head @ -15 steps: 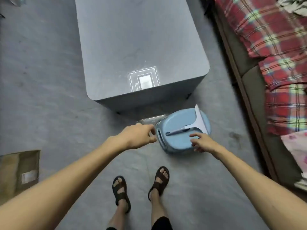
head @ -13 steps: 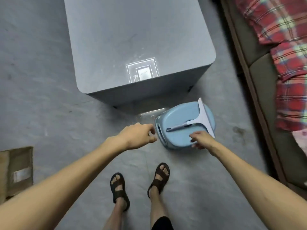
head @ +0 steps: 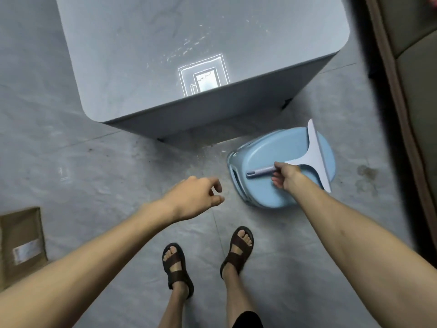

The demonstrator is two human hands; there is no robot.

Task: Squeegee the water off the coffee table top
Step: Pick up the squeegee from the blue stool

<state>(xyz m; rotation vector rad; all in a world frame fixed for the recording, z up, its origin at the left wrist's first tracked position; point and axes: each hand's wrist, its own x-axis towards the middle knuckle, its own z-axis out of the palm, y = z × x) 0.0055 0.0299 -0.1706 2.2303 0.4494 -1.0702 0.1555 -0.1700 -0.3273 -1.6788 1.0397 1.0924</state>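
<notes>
The squeegee (head: 316, 157), clamped by the handle in the right grip (head: 285, 175) while the left grip (head: 196, 197) hangs empty, is best lifted level toward the tabletop (head: 165, 55).

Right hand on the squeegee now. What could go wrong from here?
1. The right hand grips the squeegee by the handle close to the blade; a light grip may let it twist on the table.
2. The floor by the stool looks wet; water pushed off the near edge adds to it, near the sandals, so a slip is possible.
</notes>
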